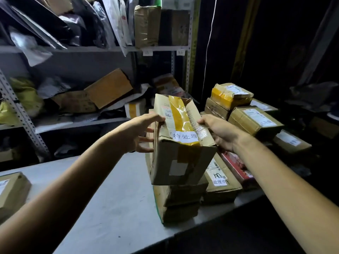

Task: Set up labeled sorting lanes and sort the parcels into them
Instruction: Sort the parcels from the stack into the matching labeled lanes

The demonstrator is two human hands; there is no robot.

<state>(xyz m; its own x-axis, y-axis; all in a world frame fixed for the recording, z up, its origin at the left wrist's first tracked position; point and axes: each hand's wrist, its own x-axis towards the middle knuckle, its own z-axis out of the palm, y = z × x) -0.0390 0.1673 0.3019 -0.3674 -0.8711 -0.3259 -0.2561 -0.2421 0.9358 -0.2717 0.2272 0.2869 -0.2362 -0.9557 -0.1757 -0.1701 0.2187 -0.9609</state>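
Note:
A worn cardboard box (179,158) with yellow tape and a white handwritten label (185,138) on its top sits on a stack of flatter boxes (180,202) on the grey table (110,198). My left hand (145,132) grips its left side, thumb over the top edge. My right hand (218,132) holds its right side, thumb on the top. To the right lies a flat box (220,178) with another handwritten label (219,179).
Several taped parcels (255,120) are piled at the table's right. One box (11,191) lies at the left edge. A metal shelf rack (73,48) behind holds bags and cartons. The right background is dark.

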